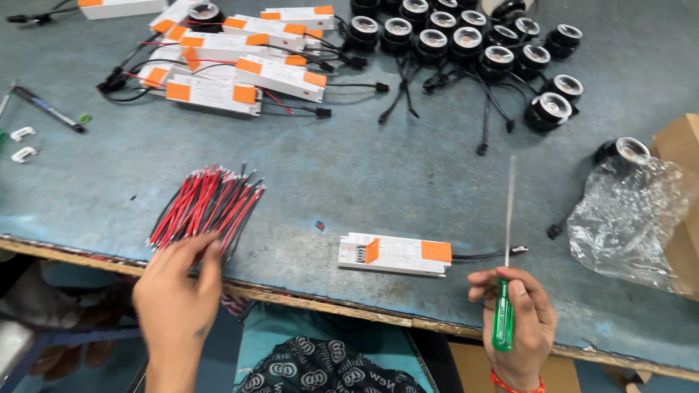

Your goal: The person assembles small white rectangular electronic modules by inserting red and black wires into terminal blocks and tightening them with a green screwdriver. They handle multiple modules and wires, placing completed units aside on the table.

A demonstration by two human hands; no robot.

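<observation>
Down at the near edge of the worn blue-grey work table (408, 182), reaching with the left hand (178, 295), fingers spread and loosely open, tips touching the near end of the fanned bundle of short red and black wires (207, 207), probably to pick one out; gripping with the right hand (520, 316), closed around the translucent green handle of a slim screwdriver (504, 313), shaft pointing up and away over the table, likely kept ready for the terminals; lying between the two hands, just beside the table edge, a white rectangular driver box with orange labels (395, 255), its black lead trailing right toward the screwdriver shaft; waiting farther back, a heap of similar white and orange driver boxes (233, 65) with tangled leads, and beside it a cluster of round black spotlight housings with clear lenses (473, 44), apparently stock; sitting at the right, a crumpled clear plastic bag (630, 218), contents too hard to tell, with one more black housing (622, 151) just behind it; showing partly at the far right, a brown cardboard box (681, 145), inside hidden.
</observation>
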